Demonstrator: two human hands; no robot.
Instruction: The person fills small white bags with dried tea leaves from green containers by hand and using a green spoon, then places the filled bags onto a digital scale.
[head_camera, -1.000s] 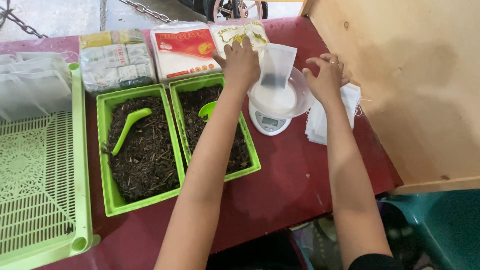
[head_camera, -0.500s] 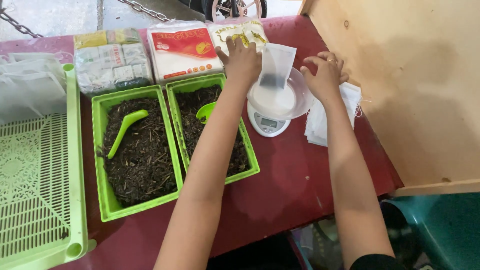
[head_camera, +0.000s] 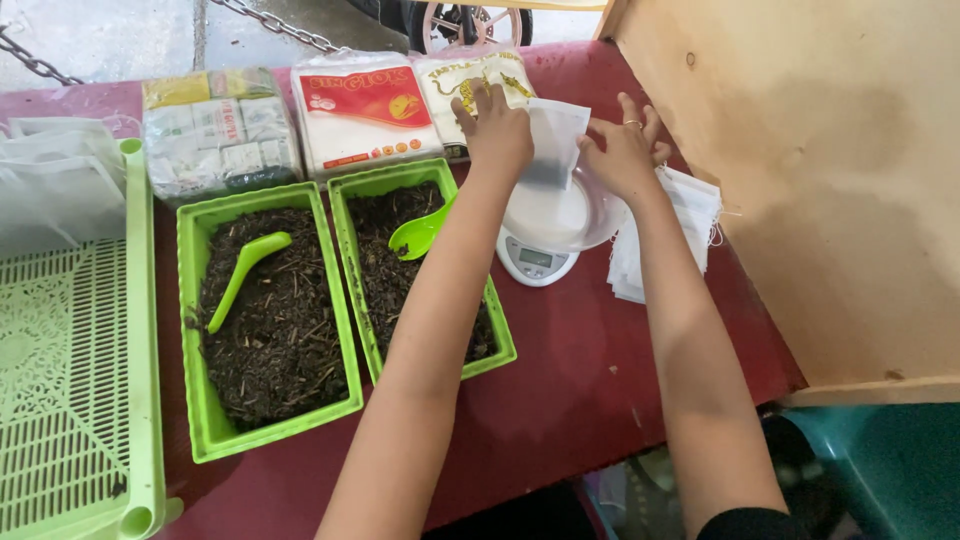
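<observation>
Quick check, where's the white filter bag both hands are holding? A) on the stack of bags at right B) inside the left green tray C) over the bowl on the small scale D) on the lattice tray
C: the left hand and right hand hold the white bag upright over the bowl on the scale, not in either green tray.

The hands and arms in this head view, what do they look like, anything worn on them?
Both forearms are bare, with no gloves or watch. The right hand wears a thin ring on one finger. A dark sleeve edge shows high on the right arm at the bottom of the picture. The left hand shows no jewellery.
</observation>
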